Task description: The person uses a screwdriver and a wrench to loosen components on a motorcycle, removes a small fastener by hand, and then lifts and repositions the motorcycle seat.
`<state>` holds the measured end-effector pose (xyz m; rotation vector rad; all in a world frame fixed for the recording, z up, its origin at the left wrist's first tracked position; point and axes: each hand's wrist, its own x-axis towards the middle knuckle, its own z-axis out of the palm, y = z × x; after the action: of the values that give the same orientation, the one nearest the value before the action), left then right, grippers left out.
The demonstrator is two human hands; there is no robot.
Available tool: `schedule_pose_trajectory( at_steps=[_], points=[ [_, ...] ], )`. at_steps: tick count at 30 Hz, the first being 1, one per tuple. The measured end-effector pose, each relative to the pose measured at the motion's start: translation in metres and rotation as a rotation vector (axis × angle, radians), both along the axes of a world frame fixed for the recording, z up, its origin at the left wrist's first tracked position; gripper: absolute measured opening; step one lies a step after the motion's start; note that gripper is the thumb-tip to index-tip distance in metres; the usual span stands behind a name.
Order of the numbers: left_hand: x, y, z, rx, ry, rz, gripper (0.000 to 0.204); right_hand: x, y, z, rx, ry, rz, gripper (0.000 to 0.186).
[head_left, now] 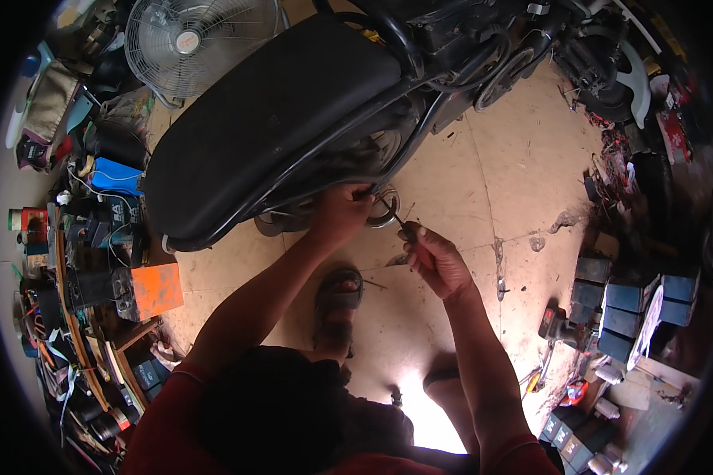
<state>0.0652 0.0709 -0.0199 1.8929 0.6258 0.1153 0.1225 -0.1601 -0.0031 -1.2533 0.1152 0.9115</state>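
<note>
A black motorbike or scooter with a long padded seat point(269, 111) stands in front of me. My left hand point(343, 212) reaches in below its tube frame point(317, 170). Its fingers are curled against the underside, and what they grip is hidden. To the right of it, my right hand point(436, 257) pinches a thin dark rod-like tool point(405, 227), similar to a screwdriver. The tool slants up and left toward the left hand's fingertips. Just behind the tool, a curved metal ring-shaped part point(385, 214) shows below the frame.
A round fan point(198, 39) stands beyond the seat. Shelves with boxes, cables and an orange panel point(156, 290) line the left. Dark boxes point(622, 317) and a drill-like power tool point(553, 323) lie at the right. My sandalled foot point(339, 293) rests on the tan floor point(523, 174).
</note>
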Motion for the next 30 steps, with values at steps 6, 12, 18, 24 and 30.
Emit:
schedule_pose_trajectory(
  at_steps=[6, 12, 18, 24, 30],
  points=[
    [0.002, -0.005, 0.003, 0.084, -0.19, -0.012, 0.029, -0.006, -0.003, -0.008, -0.094, -0.165, 0.126, 0.03],
    [0.001, 0.0, -0.003, 0.026, -0.134, 0.006, 0.029, 0.0, -0.004, -0.008, 0.049, -0.136, 0.004, 0.027],
    [0.003, -0.001, -0.011, -0.008, -0.118, 0.017, 0.03, -0.013, -0.004, -0.024, -0.023, -0.336, 0.052, 0.03],
    [0.001, 0.002, -0.008, -0.103, -0.052, 0.028, 0.026, -0.007, -0.004, -0.02, 0.098, -0.096, -0.078, 0.028],
    [0.003, 0.0, -0.002, -0.014, -0.058, -0.029, 0.032, -0.015, -0.004, -0.017, -0.056, -0.397, 0.037, 0.029]
  ],
)
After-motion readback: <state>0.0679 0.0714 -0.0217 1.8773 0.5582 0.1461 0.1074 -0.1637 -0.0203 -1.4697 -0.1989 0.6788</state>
